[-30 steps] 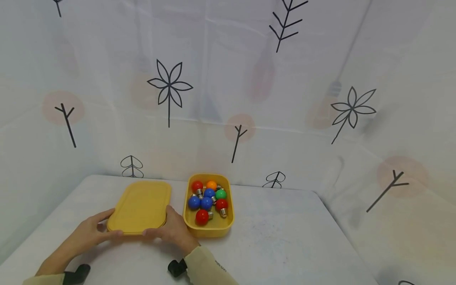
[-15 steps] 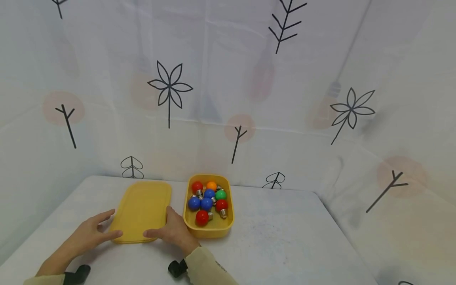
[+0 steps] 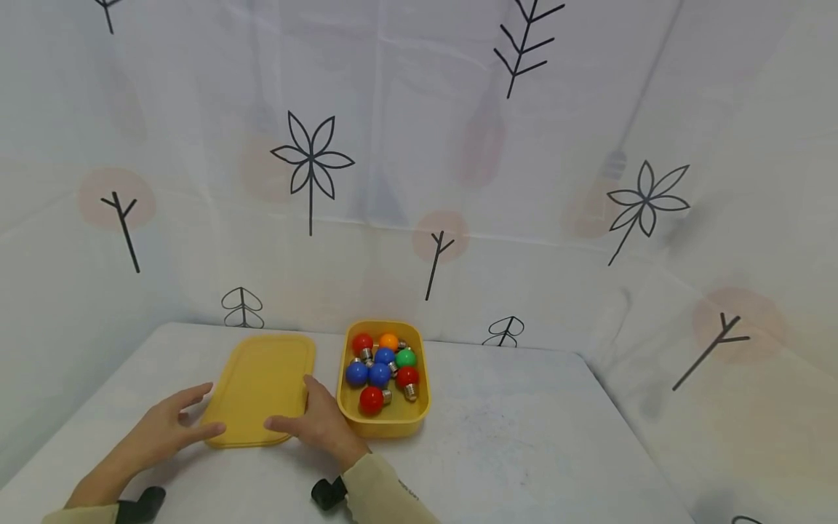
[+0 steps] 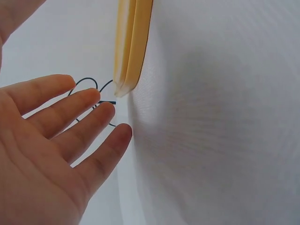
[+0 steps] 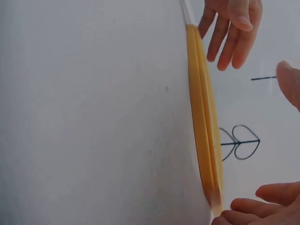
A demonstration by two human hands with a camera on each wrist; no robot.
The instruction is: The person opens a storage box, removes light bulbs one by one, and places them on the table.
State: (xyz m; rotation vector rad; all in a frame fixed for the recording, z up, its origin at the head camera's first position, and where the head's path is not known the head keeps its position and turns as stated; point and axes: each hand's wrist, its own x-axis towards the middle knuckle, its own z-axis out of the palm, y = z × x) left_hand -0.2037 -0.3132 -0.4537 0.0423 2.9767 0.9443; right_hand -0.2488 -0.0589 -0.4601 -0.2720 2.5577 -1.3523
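A yellow rectangular lid (image 3: 262,389) with rounded corners lies flat on the white table in the head view; its rim (image 4: 133,47) is edge-on in the left wrist view. On its left side my left hand (image 3: 166,426) hovers with fingers spread, holding nothing; in the left wrist view a gap separates these straight fingers (image 4: 103,159) from the rim. My right hand (image 3: 321,422) is at the lid's near right corner, fingers extended and thumb above the lid's edge. The right wrist view shows its fingers (image 5: 262,206) by the rim; whether they touch it I cannot tell.
Right of my right hand, close beside it, stands a yellow container (image 3: 393,429) without a cover. It holds several bulbs with round coloured tops and metal screw bases, such as a red bulb (image 3: 371,399). A patterned white cloth (image 3: 556,218) hangs behind the table (image 3: 524,437).
A second ago both hands held the lid slightly raised at its near end. It came down flat on the table and the fingers let go. Both hands have stayed nearly in place.
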